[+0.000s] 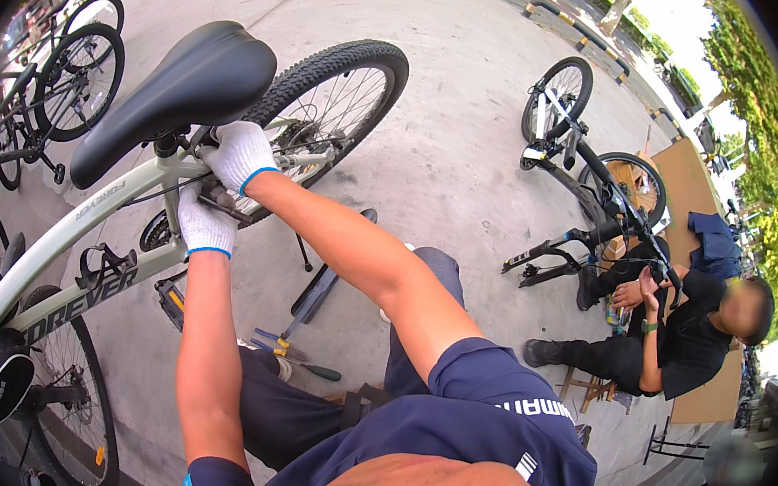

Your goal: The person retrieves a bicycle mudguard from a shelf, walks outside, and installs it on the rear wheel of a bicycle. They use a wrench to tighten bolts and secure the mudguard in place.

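A pale green-white bicycle [137, 183] stands at my left, its black saddle [184, 83] closest to my hands. My right hand [242, 156], in a white knit glove with a blue cuff, is closed at the frame just behind the seat tube, under the saddle. Directly below it, my left hand [206, 225], gloved alike, is closed beside the frame with its soiled fingertips curled. What either hand grips is hidden by the fingers and frame. The rear wheel [367, 82] with its knobby tyre lies just beyond my hands.
Pliers [270, 337] and a screwdriver [320, 371] lie on the concrete near my legs, beside a long dark piece [317, 290]. At right, a seated person [681, 318] works by a dark bicycle [591, 183] and cardboard [681, 177]. More bicycles [77, 82] stand at far left.
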Available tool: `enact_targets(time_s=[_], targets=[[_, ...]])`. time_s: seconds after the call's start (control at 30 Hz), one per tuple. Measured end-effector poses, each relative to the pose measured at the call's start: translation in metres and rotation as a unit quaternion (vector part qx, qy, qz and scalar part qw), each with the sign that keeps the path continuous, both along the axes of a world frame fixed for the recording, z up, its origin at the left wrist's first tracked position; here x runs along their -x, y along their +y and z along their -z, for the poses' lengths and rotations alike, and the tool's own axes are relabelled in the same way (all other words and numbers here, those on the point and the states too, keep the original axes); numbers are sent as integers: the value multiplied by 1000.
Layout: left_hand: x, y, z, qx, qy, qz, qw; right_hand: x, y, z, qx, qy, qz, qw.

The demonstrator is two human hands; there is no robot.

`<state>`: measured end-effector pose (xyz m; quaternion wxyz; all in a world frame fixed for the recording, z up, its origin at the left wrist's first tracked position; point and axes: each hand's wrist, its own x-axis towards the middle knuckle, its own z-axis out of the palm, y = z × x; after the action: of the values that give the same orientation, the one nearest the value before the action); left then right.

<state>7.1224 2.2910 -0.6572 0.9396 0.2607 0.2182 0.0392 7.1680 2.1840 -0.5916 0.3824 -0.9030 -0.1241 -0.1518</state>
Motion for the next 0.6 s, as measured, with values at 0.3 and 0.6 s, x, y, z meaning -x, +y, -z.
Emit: enact_targets(time_s=[0.3,0.6], targets=[[4,-5,-6,-31,-16,11,999,-2,13,5,-32,-30,28,999],[4,0,3,-48,-34,22,998,-1,8,3,62,-12,1,998]])
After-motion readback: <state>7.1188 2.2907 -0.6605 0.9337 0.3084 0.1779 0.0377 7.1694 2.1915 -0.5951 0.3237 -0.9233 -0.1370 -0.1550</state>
